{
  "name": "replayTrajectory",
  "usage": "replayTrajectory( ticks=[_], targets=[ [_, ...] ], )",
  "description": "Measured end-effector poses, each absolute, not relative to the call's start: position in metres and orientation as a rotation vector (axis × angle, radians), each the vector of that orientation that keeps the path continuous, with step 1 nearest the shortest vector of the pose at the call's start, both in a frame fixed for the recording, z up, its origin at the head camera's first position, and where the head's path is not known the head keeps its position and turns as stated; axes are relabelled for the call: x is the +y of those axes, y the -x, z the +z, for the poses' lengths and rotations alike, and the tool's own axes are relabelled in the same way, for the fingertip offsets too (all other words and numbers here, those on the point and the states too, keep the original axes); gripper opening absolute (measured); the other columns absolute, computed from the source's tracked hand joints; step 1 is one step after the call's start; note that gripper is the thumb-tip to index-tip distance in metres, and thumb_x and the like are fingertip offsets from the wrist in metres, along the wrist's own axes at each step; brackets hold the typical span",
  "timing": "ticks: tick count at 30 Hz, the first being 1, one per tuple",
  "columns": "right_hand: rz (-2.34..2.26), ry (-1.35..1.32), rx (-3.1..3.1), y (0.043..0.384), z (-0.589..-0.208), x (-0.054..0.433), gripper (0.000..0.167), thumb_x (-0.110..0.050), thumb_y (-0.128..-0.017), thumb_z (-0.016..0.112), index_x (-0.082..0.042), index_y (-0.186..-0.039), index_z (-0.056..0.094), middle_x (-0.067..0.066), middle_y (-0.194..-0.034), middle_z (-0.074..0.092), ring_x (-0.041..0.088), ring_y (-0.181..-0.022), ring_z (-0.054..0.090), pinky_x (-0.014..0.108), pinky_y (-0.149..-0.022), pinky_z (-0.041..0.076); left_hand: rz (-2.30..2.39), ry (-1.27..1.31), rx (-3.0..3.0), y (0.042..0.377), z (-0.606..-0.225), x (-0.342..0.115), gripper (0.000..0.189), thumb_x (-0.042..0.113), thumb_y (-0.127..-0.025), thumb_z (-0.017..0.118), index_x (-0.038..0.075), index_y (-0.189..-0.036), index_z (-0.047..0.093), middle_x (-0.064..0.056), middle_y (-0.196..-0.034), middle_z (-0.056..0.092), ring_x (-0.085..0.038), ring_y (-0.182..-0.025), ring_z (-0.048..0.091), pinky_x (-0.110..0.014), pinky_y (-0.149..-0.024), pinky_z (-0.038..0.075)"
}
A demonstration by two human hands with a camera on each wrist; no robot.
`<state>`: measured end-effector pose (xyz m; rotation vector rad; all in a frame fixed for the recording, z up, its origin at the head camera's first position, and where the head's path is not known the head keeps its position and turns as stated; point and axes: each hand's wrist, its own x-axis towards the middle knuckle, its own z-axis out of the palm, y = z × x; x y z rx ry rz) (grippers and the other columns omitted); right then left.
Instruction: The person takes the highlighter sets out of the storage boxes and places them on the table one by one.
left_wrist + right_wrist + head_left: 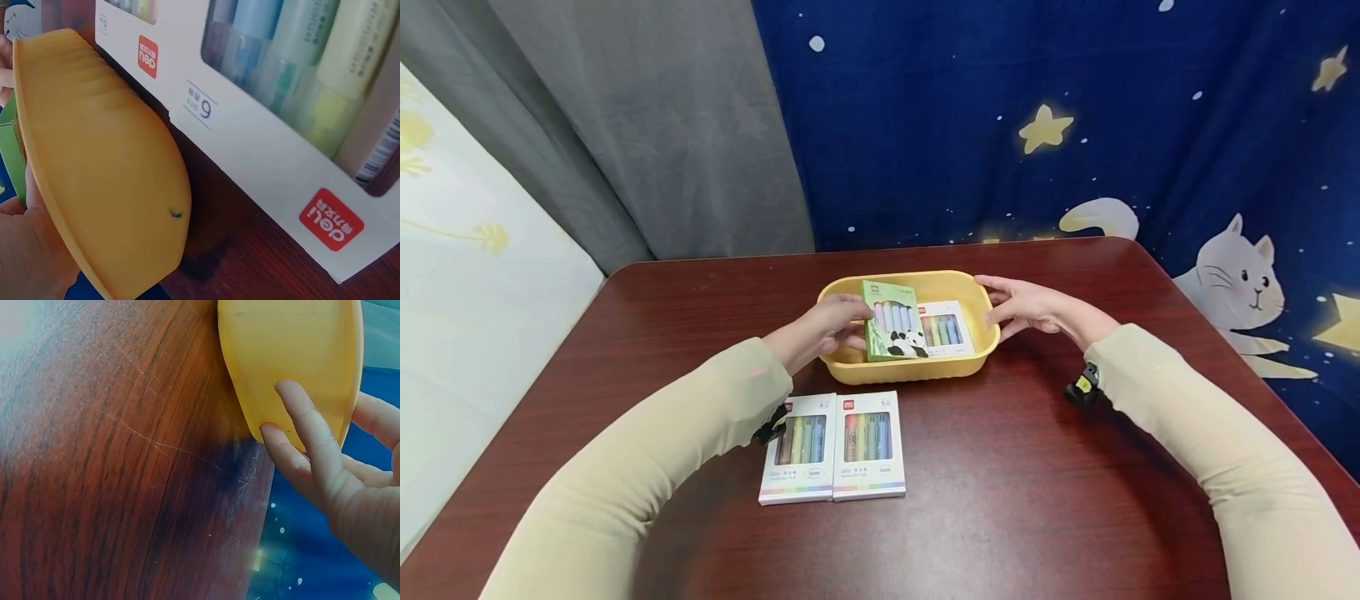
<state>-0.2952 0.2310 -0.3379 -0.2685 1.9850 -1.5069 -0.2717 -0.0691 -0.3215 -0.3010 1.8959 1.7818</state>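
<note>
My left hand (829, 325) holds a green box of pastel highlighters (891, 318) with a panda printed on it, gripping its left edge. That box is tilted over the left half of a yellow plastic basket (913, 372) and overlaps a white highlighter box (947, 327) lying inside. At the basket's right end, my right hand (1028, 307) holds the rim. In the right wrist view, two of its fingers (312, 428) lie against the basket's outer wall while others reach past the rim. The left hand is partly hidden behind the basket wall in the left wrist view.
Two more white highlighter boxes, a left one (797, 482) and a right one (869, 477), lie side by side in front of the basket. Everything stands on a dark red wooden table (1000, 500). Behind its far edge hangs a blue curtain (925, 125) with stars.
</note>
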Motion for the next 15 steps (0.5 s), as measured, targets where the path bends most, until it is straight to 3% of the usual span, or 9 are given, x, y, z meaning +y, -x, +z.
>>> replayTrajectory(
  ticks=[9,15],
  targets=[
    [-1.498,0.276,1.984,0.294,-0.338,0.232,0.082,0.006,-0.085,0.051,-0.011,-0.147,0.000,0.026,-0.145,0.022,0.026,-0.105,0.052,0.041,-0.075,0.056,1.869,0.279,1.832,0.264,-0.312,-0.069,0.036,0.003,-0.090,0.049,0.005,-0.125,0.039,-0.011,-0.104,0.053,-0.014,-0.071,0.060,-0.021,-0.045,0.053],
    [-1.501,0.266,1.984,0.294,-0.337,0.232,0.081,0.006,-0.086,0.052,-0.011,-0.148,0.001,0.025,-0.146,0.021,0.026,-0.104,0.052,0.042,-0.076,0.056,1.940,0.213,1.773,0.254,-0.304,-0.066,0.038,0.002,-0.091,0.046,0.002,-0.128,0.041,-0.012,-0.105,0.054,-0.016,-0.077,0.060,-0.025,-0.053,0.056]
  ],
)
